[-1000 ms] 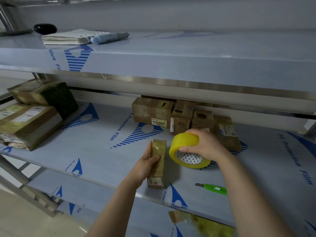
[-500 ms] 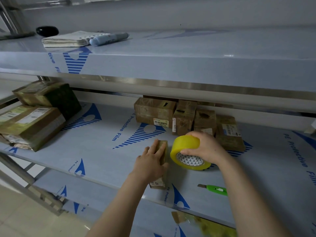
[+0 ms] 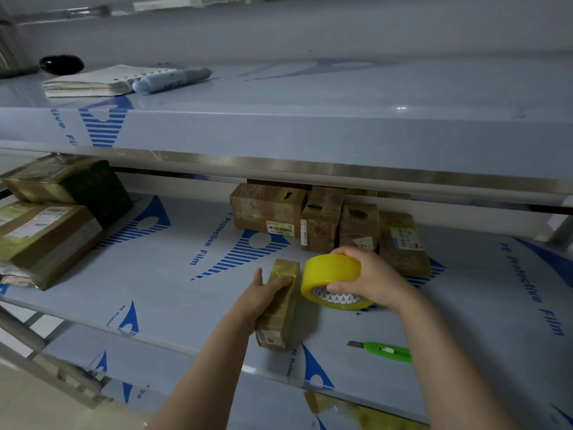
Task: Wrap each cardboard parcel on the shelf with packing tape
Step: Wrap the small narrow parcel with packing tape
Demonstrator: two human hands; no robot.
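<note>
So the left hand (image 3: 263, 297) has its grip curled round a small cardboard parcel (image 3: 278, 324) lying near the shelf (image 3: 173, 305) front, while the right hand (image 3: 369, 280) has its grip clamped on the yellow tape roll (image 3: 330, 271) just beside it, green cutter (image 3: 387, 352) nearby.

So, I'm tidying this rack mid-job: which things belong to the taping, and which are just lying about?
Job: small parcel, gripped by the left hand; yellow tape roll, held by the right hand; back-row parcels; stacked parcels at left; green cutter.
Lying about, on the upper shelf: notebook, blue marker, black object.
</note>
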